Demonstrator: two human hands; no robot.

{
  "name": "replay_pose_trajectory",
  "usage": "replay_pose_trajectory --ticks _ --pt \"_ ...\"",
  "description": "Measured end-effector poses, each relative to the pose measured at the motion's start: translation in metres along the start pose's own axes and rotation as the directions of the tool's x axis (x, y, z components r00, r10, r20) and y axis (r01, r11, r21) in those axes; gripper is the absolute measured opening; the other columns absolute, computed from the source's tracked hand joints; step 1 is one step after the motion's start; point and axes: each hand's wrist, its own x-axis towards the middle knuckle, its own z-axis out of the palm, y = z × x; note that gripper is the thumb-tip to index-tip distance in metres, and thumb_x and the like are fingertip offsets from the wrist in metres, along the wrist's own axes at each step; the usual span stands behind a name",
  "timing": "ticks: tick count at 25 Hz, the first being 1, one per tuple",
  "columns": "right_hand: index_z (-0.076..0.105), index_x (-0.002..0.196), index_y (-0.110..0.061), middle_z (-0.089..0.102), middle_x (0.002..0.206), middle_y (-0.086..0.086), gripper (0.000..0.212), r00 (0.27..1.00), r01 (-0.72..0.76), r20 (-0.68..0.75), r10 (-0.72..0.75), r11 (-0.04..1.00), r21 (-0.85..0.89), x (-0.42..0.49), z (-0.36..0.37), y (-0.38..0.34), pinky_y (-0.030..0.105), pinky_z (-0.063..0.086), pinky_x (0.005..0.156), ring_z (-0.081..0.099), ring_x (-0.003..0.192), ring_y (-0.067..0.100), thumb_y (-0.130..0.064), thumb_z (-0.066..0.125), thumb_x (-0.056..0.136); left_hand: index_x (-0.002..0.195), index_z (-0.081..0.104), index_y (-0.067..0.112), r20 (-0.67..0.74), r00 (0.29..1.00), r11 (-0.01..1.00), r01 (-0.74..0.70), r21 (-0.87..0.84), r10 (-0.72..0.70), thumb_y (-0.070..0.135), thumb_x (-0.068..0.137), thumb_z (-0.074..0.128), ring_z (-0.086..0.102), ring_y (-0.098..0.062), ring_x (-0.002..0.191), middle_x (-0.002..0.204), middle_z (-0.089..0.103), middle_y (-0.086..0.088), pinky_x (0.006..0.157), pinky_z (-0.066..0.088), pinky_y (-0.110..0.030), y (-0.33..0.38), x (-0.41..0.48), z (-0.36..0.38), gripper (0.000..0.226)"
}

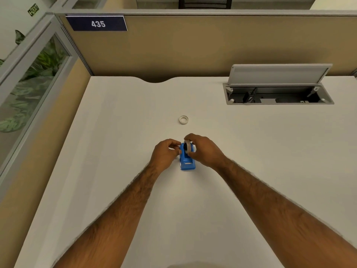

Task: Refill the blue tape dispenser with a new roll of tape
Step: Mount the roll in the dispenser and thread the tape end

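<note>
I see my left hand (166, 151) pinching the blue tape dispenser (187, 159) between both hands, my right hand (202, 149) clamped on the tape roll (187, 146), apparently seating it. Next, press it home. A ring (183, 120) lies beyond on the desk (251, 142).

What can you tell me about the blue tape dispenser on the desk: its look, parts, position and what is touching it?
The blue tape dispenser is small and looks like glossy plastic. It stands upright on the white desk, between the two hands. Its near, low end carries a pale, metal-looking strip, probably the cutter. At its far, higher end a roll of tape sits on edge in the cradle. The right hand grips the roll from the right; the left hand has its fingers at the dispenser's left side.
</note>
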Motion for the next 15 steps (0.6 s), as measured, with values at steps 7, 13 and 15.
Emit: replay_pose_trajectory --ticks 7,13,15 --pt "0.058 0.115 -0.018 0.067 0.109 0.005 0.042 1.000 0.007 0.005 -0.007 0.999 -0.044 0.0022 0.0049 0.0007 0.028 0.048 0.077 0.061 0.090 0.020 -0.015 0.076 0.077 0.121 0.067 0.011 0.004 1.000 1.000 0.012 0.009 -0.012 0.012 0.088 0.072 0.065 -0.019 0.098 0.114 0.070 -0.005 0.092 0.055 -0.034 0.0005 -0.0004 0.0013 0.033" --pt "0.055 0.123 -0.017 0.065 0.115 0.004 0.051 1.000 -0.012 0.020 0.013 0.998 -0.057 0.0051 0.0097 0.0011 0.028 0.047 0.081 0.059 0.093 0.018 -0.017 0.077 0.077 0.119 0.067 0.013 0.007 1.000 1.000 0.010 0.003 -0.010 0.011 0.087 0.073 0.066 -0.019 0.097 0.112 0.071 -0.004 0.091 0.056 -0.035 0.0000 0.0001 0.0001 0.032" --pt "0.054 0.125 -0.018 0.064 0.117 0.004 0.052 1.000 -0.015 0.025 0.017 0.998 -0.056 0.0047 0.0096 0.0016 0.028 0.048 0.082 0.059 0.094 0.019 -0.018 0.077 0.078 0.118 0.067 0.013 0.010 1.000 1.000 0.010 -0.003 -0.010 0.011 0.086 0.073 0.067 -0.020 0.098 0.111 0.071 -0.004 0.091 0.057 -0.037 -0.0006 0.0003 0.0002 0.033"
